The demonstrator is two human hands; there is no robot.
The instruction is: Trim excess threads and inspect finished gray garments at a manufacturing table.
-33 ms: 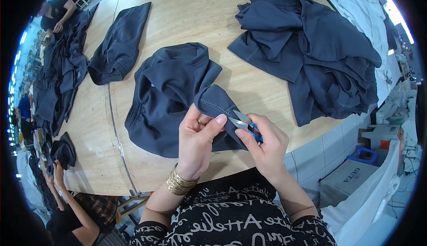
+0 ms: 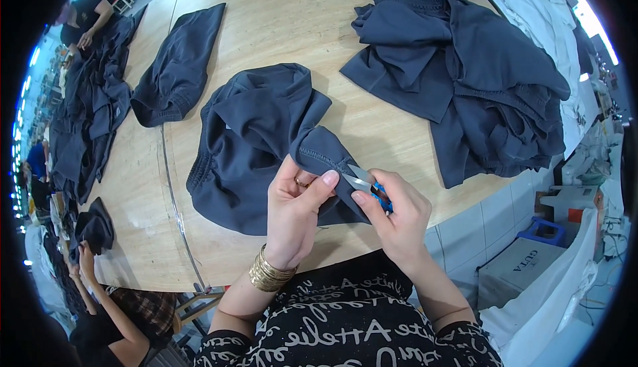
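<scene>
In front of me a pair of dark grey shorts (image 2: 249, 134) lies bunched on the wooden table. My left hand (image 2: 299, 201) pinches a stitched edge of the shorts between thumb and fingers, lifting it slightly. My right hand (image 2: 402, 214) is closed round small scissors (image 2: 361, 178) with blue handles. Their two metal blades are spread apart, pointing left, with the tips at the seam close to my left thumb. Part of the handles is hidden by my fingers.
A heap of dark garments (image 2: 465, 81) lies to the right. Another folded dark garment (image 2: 179, 68) lies at the back left. White cloth (image 2: 531, 1) hangs beyond the far right edge. Co-workers sit and stand along the left, one person's hands (image 2: 86, 261) on dark cloth.
</scene>
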